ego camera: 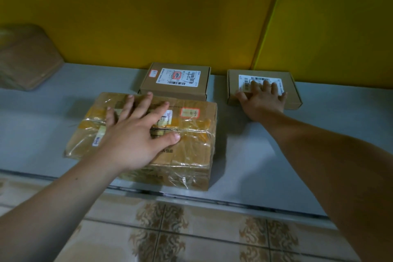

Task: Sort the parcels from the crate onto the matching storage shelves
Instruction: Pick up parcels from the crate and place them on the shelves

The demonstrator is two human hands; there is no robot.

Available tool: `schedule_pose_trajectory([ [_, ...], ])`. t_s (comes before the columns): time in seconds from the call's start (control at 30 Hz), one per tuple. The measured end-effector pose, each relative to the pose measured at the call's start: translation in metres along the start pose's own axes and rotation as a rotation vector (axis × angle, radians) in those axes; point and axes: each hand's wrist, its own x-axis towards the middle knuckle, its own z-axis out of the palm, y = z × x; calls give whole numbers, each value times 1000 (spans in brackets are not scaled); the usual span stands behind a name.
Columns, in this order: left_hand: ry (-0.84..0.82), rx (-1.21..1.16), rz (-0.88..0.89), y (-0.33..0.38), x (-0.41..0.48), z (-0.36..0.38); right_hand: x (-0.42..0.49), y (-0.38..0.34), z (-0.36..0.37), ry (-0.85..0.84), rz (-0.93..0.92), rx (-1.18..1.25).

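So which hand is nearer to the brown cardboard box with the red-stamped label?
Left. The left hand lies on the large tape-wrapped cardboard parcel just in front of the red-stamped box; the right hand rests on the small flat cardboard box farther to its right.

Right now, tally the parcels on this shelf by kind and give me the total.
Tape-wrapped carton, under the left hand: 1
Small labelled cardboard boxes: 2, the middle box and the right box under the right hand
Blurred brown parcel at far left: 1
Total: 4
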Motion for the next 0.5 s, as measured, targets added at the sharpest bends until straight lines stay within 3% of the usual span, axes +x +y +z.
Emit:
schedule_pose_trajectory([
  [0.27, -89, 1, 48, 18, -6, -10, -17, 22, 4, -255, -15, -85],
  [0.5, -84, 16, 39, 18, -3, -10, -39, 13, -27, -230, 11, -13],
])
